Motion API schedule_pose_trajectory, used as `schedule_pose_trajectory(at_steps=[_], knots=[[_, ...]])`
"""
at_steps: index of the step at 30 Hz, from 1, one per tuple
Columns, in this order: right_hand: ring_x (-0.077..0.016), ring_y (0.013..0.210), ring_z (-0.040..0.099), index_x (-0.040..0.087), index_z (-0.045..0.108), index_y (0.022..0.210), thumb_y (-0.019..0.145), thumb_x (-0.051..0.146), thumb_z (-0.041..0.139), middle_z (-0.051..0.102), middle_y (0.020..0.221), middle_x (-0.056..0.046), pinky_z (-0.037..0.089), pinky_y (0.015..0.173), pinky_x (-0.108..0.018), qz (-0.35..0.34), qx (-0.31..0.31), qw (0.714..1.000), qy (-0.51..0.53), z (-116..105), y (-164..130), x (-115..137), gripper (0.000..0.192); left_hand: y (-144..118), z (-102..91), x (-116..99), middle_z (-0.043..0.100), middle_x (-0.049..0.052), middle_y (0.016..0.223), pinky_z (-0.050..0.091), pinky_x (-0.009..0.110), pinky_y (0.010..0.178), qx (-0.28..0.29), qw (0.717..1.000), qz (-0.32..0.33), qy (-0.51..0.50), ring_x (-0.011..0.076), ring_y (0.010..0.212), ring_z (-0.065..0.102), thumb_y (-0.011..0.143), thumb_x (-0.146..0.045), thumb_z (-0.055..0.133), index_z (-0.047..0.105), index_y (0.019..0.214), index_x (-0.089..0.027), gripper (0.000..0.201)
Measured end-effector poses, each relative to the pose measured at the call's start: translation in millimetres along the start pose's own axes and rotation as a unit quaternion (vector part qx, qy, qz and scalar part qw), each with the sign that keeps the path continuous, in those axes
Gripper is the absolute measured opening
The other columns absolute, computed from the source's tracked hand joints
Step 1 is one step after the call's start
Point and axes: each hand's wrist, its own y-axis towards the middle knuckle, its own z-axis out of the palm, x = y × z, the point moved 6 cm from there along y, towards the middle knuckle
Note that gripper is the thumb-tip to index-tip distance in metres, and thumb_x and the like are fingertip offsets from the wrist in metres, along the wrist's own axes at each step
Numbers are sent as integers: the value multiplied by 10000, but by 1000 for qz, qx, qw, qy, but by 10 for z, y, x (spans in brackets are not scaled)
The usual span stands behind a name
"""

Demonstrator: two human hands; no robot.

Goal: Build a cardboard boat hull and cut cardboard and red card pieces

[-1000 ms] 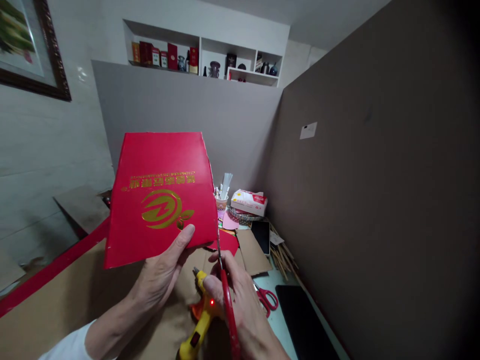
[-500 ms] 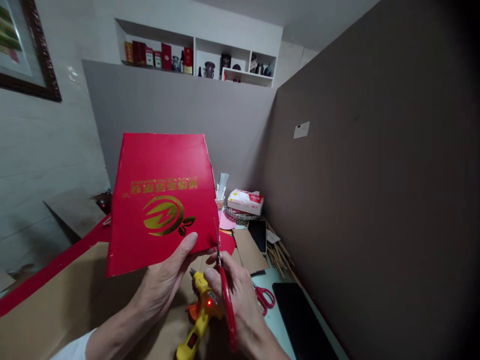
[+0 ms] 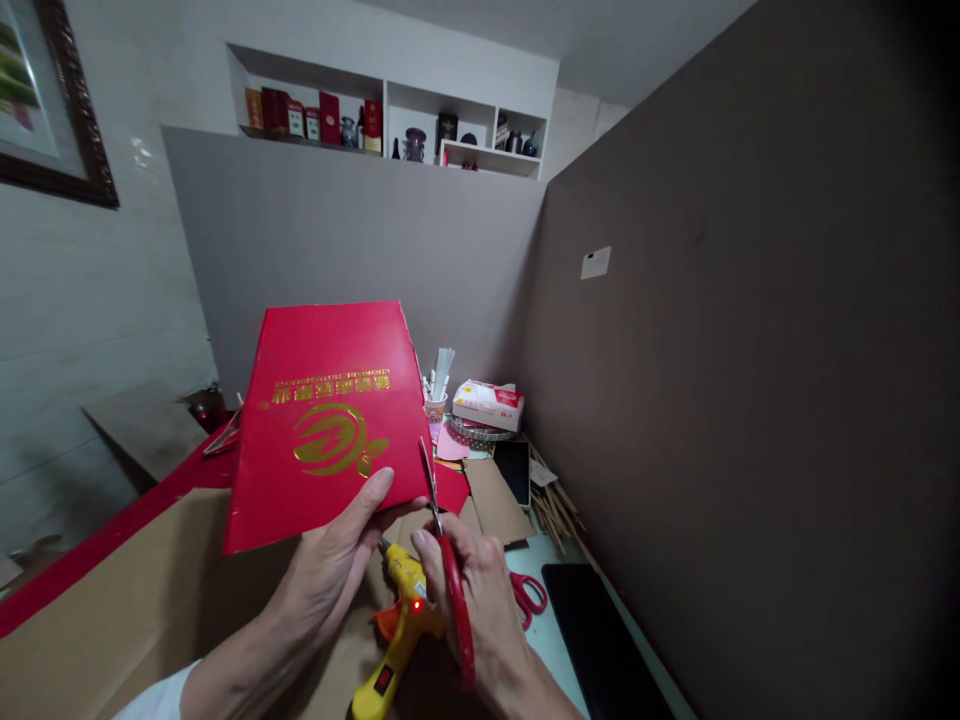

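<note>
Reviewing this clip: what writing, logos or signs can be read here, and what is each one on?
Red card, held by the left hand: a row of gold characters, upside down and too blurred to read; below it a gold round emblem, no letters legible.
Tissue box: red print, too small to read.
White label on the partition: unreadable.
Shelf boxes: unreadable.

We're looking out from the one camera worn on the head, facing forward and tipped down over the worktop. We're close in: the left hand (image 3: 330, 560) and right hand (image 3: 480, 600) fill the bottom of the frame, right under the lens. Ahead, the view runs across the cluttered brown cardboard sheet (image 3: 112, 610) to the grey partition panel (image 3: 337, 240) and up to the white wall shelf (image 3: 390, 110). The dark brown board (image 3: 750, 350) closes off our right side.
</note>
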Motion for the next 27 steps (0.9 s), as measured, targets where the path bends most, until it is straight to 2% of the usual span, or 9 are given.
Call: schedule_pose_trajectory(at_steps=[4,7,13,21,24,27], knots=[[-123,557,502,211,568,734,939,425,580,567,597,35,333,548,-227,1,20,1000,23,26,22,-21,297,-5,0,33,801,-31,845,631,259,808,6,1000,-17,-9,180,797,744,717,-251,852,772,785,-246,106],[-141,581,560,218,632,808,950,412,576,618,619,24,376,569,-232,15,20,998,50,14,39,-30,247,-32,-4,107,806,-18,819,624,260,815,16,999,-36,-4,184,760,754,728,-267,845,779,773,-236,86],[-131,530,561,229,696,938,951,391,591,639,637,33,398,561,-237,17,25,997,73,-6,33,-45,194,-75,5,183,802,6,774,627,265,764,24,998,-52,-13,198,702,756,730,-265,836,787,778,-214,86],[-121,554,547,218,709,854,977,395,545,589,601,36,353,549,-228,-25,-10,1000,17,-62,11,41,271,-118,17,144,806,-20,853,622,241,759,15,999,-34,-17,193,796,754,700,-234,850,782,811,-244,130],[-122,554,537,209,705,823,979,397,535,590,608,28,348,543,-230,-20,-10,1000,18,-58,13,41,298,-119,16,133,808,-12,902,617,249,785,12,1000,-25,1,200,843,753,726,-259,829,778,831,-241,118],[-134,555,556,211,713,881,964,410,567,601,597,26,383,562,-232,-4,5,999,36,-31,20,10,260,-107,13,132,807,5,868,626,294,792,14,1000,-21,15,219,800,756,722,-282,826,771,786,-226,101]])
